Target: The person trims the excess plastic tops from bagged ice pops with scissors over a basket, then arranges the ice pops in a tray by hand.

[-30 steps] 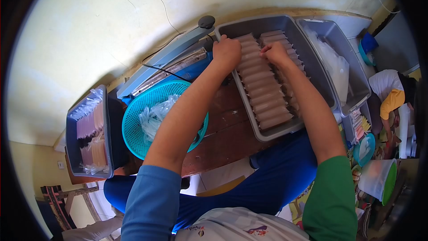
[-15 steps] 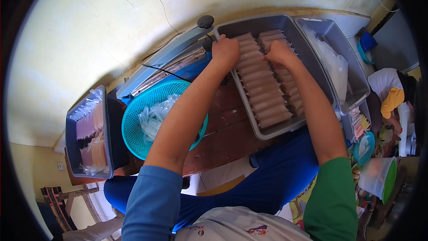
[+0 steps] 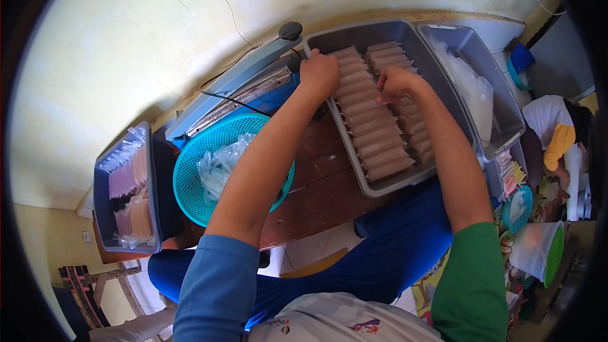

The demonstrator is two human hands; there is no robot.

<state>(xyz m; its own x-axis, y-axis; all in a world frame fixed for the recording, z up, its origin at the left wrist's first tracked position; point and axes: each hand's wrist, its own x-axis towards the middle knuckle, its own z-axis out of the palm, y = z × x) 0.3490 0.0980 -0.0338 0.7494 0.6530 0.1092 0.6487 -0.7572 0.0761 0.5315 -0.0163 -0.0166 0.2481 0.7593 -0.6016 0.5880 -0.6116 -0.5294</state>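
A deep grey tray (image 3: 356, 174) holds two rows of slim, filled plastic tubes (image 3: 373, 132), brownish-pink and laid side by side. My left hand (image 3: 320, 75) is at the tray's left rim, by the far end of the left row. Its fingers are curled closed, and whatever is in them is hidden. Over the right row hovers my right hand (image 3: 400, 82), its bent thumb and forefinger apart, with nothing visible between them.
On the left stand a turquoise basket (image 3: 183, 180) of clear plastic bags and a dark bin (image 3: 154, 215) of pink tubes. A long-armed bag sealer (image 3: 234, 76) lies by the wall. Right of the tray, another grey bin (image 3: 506, 123) holds plastic sheets. A person (image 3: 548, 123) sits at far right.
My right hand has shifted slightly, and its thumb and forefinger now show apart above the tubes. My left hand has barely moved.
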